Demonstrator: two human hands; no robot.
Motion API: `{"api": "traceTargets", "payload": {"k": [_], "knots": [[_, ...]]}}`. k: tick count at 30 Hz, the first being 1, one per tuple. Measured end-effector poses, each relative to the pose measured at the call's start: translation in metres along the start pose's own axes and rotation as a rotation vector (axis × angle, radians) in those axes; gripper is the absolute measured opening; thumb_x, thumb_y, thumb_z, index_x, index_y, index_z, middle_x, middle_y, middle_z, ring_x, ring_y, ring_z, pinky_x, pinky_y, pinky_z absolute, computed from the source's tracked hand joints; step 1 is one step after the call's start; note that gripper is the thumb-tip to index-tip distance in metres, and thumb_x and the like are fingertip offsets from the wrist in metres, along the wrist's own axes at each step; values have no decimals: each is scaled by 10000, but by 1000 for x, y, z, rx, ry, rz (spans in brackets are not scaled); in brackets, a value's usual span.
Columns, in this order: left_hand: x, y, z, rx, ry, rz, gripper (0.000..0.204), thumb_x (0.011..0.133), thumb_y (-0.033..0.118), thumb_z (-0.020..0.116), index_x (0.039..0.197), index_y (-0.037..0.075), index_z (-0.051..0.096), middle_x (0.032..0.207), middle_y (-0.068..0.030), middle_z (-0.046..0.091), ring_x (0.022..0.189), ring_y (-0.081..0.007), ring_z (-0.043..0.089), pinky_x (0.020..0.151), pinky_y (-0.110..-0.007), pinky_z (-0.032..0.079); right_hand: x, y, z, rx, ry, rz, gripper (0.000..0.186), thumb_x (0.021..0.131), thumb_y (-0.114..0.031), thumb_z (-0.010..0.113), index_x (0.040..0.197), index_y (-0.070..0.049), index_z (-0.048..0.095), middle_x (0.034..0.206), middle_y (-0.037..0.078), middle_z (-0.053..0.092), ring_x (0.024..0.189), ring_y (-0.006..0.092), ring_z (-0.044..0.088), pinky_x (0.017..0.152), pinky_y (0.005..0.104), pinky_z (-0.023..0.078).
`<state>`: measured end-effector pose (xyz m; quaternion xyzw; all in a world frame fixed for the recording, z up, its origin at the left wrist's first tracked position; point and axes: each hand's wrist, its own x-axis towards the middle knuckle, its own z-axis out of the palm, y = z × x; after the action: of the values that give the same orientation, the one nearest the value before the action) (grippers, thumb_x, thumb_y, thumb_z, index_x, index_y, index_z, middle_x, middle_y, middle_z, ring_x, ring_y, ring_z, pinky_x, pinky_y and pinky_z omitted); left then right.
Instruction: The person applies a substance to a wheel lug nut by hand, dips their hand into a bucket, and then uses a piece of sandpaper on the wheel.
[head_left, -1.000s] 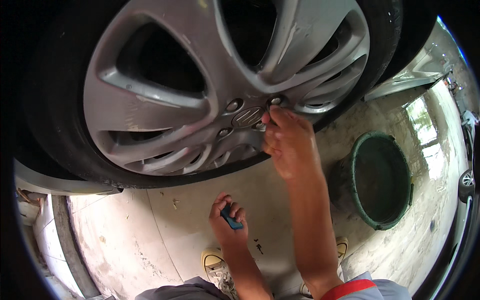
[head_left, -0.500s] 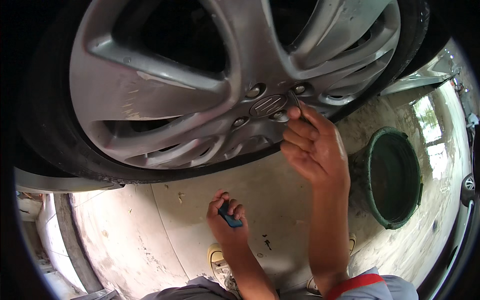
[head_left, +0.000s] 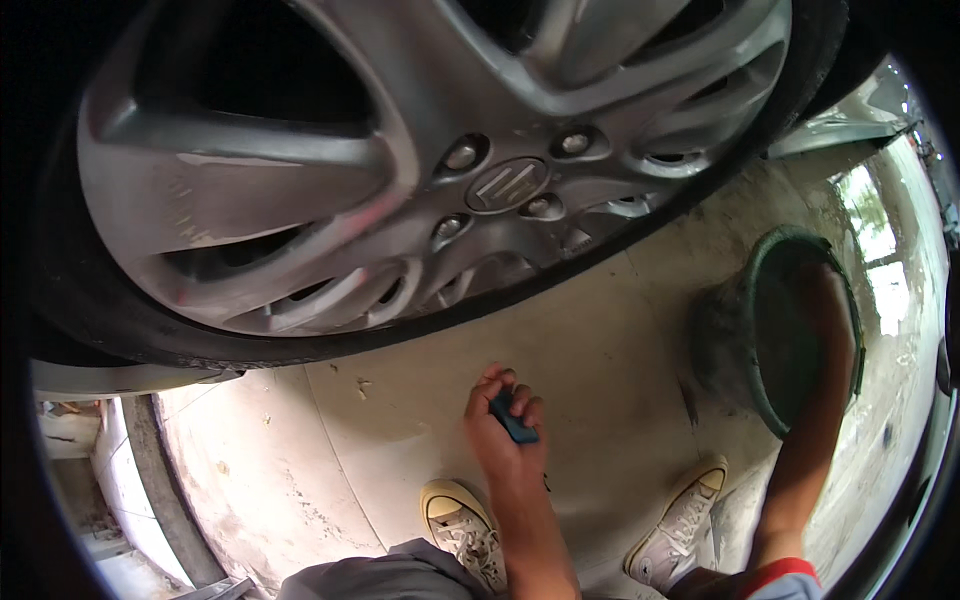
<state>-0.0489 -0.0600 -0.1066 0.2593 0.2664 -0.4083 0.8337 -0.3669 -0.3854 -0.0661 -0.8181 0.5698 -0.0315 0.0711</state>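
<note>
Right hand (head_left: 822,288) from emblem (head_left: 508,186) into bucket (head_left: 722,335)

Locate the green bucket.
In the head view, the green bucket stands on the floor at the right, just beyond the right shoe, with the right hand inside it.

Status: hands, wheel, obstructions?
Left hand: holding small dark-blue block. Right hand: inside round green bucket, grip unclear. Grey alloy wheel: untouched, visible face unobstructed.

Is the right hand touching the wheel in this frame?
No, the right hand is inside the green bucket, away from the wheel.
</note>
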Motion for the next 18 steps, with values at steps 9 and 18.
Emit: {"api": "traceTargets", "payload": {"k": [9, 18], "knots": [[-4, 21, -10, 26, 54, 96, 157, 805, 62, 498, 954, 51, 547, 816, -34, 527, 535, -112, 421, 440, -231, 332, -15, 7, 102, -285, -389, 10, 339, 877, -235, 513, 1138, -51, 627, 1101, 206, 633, 1033, 359, 607, 859, 439, 492], [-6, 34, -17, 34, 63, 181, 173, 802, 72, 477, 957, 47, 550, 824, -26, 525, 546, -101, 405, 451, -230, 318, -59, -245, -66, 122, 474, -315, 182, 897, -209, 548, 933, -57, 642, 868, 187, 630, 735, 369, 613, 609, 477, 466]]}}
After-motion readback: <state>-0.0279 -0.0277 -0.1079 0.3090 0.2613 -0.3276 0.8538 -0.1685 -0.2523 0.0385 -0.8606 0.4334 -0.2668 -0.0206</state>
